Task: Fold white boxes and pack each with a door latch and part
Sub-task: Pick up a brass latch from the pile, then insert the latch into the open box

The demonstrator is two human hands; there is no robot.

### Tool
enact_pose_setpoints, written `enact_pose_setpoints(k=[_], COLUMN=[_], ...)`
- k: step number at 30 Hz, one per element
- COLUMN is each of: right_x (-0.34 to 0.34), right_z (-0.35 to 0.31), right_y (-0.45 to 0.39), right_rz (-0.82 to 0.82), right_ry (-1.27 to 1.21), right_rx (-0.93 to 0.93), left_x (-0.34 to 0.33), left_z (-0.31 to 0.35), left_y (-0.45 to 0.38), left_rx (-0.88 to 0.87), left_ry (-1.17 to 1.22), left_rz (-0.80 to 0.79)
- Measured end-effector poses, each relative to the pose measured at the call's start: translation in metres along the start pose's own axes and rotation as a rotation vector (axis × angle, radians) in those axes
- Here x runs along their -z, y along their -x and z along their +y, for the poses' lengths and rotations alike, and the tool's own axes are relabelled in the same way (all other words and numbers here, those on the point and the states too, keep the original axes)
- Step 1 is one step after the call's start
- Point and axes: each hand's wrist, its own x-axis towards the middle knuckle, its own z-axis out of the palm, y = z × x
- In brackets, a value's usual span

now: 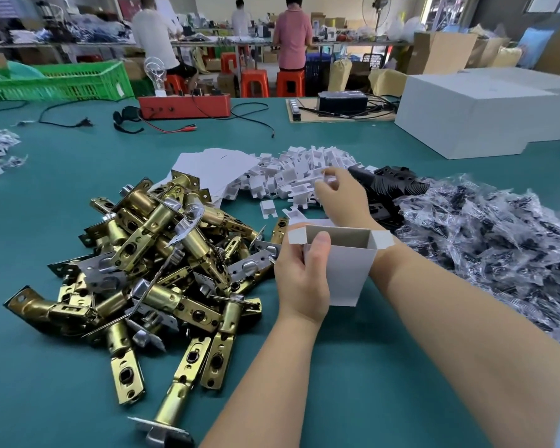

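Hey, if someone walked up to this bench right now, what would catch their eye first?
Probably the big heap of brass door latches on the green table, left of the hands. Next, the open white box gripped by the left hand at centre, while the right hand reaches into the pile of small white plastic parts behind it.

Left hand [301, 279]: grips opened white box [343, 266] upright, thumb on its near wall.
Right hand [340, 192]: beyond the box, fingers curled at the pile of white inserts [298, 176].
Left of left hand: heap of brass door latches [162, 253].
Right of right forearm: bagged black parts [485, 240].
Underneath: green table [337, 367].
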Motion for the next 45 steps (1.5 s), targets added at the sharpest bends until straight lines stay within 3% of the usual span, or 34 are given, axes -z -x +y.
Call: enact_pose_setpoints(k=[3,7,10,12,15,21,27,35,41,43,45], right_x=[0.022,0.056,0.079,0.088,0.088,0.089,0.092,0.086,0.084,0.083,0.083], right_z=[-0.008,-0.027,-0.032,-0.034,-0.035,-0.035,-0.038,-0.041,-0.042,-0.039,-0.035], right_y=[0.014,0.037,0.069,0.092,0.108,0.11,0.116,0.122,0.12,0.117,0.111], right_rz=[0.06,-0.006,-0.067,-0.102,-0.03,0.101,0.08,0.152,-0.067,-0.079,0.022], right_ry=[-0.333,-0.78,-0.934,-0.789,-0.332,-0.077,0.025,0.516,0.655,0.534,0.247], right_rx=[-0.024,-0.242,-0.12,0.061,0.243,0.308,0.338,0.407,0.34,0.366,0.353], left_x=[0.0,0.0,-0.001,-0.001,0.0,-0.002,-0.007,-0.009,-0.009,-0.009,-0.009], left_z=[0.001,0.0,-0.001,-0.001,-0.001,-0.001,-0.006,-0.006,-0.004,-0.004,-0.004], left_y=[0.0,-0.001,-0.002,-0.002,-0.003,-0.002,0.001,0.002,0.002,0.002,0.002], left_rx=[-0.018,-0.052,-0.034,0.008,0.028,0.009,-0.151,-0.213,-0.2,-0.198,-0.176], left_ry=[-0.017,-0.062,-0.057,-0.027,0.016,-0.015,-0.253,-0.284,-0.219,-0.19,-0.192], left_rz=[0.019,0.042,0.046,0.049,0.036,0.042,0.17,0.156,0.159,0.15,0.151])
